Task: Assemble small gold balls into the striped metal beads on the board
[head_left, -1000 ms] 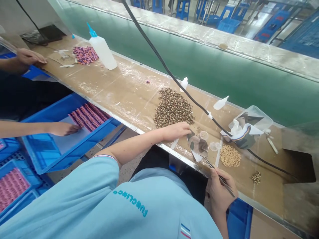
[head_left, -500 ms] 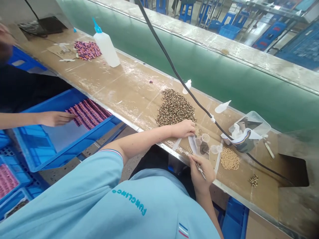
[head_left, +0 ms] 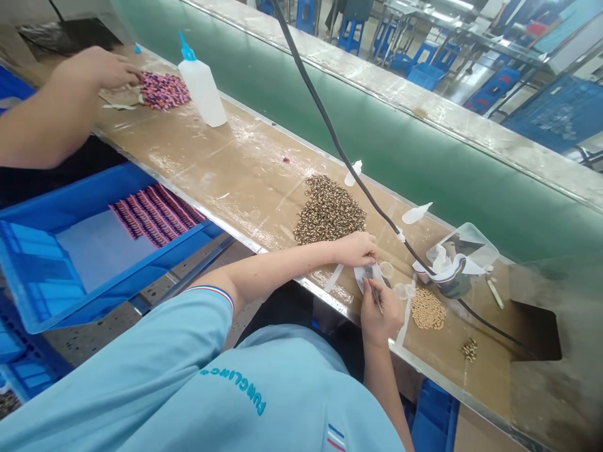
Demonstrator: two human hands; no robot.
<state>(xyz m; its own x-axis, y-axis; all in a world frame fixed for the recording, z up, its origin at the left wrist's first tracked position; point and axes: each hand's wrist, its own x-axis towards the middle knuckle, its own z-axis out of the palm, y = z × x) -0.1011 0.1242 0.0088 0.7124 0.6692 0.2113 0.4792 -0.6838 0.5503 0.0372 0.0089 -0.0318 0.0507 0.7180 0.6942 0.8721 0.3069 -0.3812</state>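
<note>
My right hand [head_left: 380,314] is closed around a pair of metal tweezers [head_left: 377,302], whose tips reach towards my left hand. The fingers of my left hand [head_left: 358,249] are pinched together just in front of a heap of small dark and gold pieces [head_left: 330,210]; anything between them is too small to make out. Under both hands lies a whitish slip [head_left: 360,274], partly covered by them. Small clear round dishes [head_left: 404,290] stand right of my right hand, beside a pile of tan beads [head_left: 428,309].
A black cable [head_left: 325,113] hangs across the bench. Behind it are small white bottles [head_left: 416,213] and a clear tub [head_left: 475,242]. To the left stand a large squeeze bottle [head_left: 205,94], a pink-purple heap [head_left: 164,91], a blue crate [head_left: 85,276] and a co-worker's arm [head_left: 61,113].
My right hand and the tweezers have moved up, closer to my left hand. The co-worker's hand by the crate is gone from there; an arm now reaches to the pink-purple heap.
</note>
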